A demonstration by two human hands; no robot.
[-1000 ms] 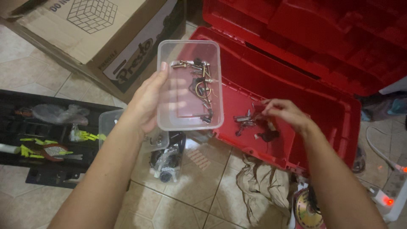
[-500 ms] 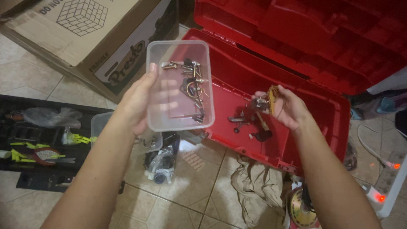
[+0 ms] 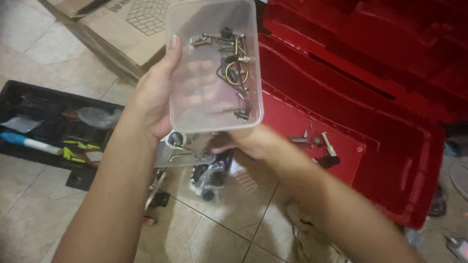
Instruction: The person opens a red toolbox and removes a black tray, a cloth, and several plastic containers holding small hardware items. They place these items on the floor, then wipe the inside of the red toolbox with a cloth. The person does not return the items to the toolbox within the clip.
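Left hand (image 3: 156, 95) cradles the tub (image 3: 214, 65) level with fingers spread underneath so the screws (image 3: 229, 53) stay put; right hand (image 3: 239, 142) reaches beneath it, fingers hidden, can't tell.

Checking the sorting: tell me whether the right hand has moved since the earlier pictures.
Yes. The right hand has left the red toolbox and crossed leftward, now under the clear container that the left hand holds.

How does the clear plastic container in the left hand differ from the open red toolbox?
The clear plastic container is small, see-through and held up in the left hand; the red toolbox is large, opaque and rests on the tiled floor. The container has no lid on, while the toolbox has its hinged lid raised. Both hold small metal hardware.
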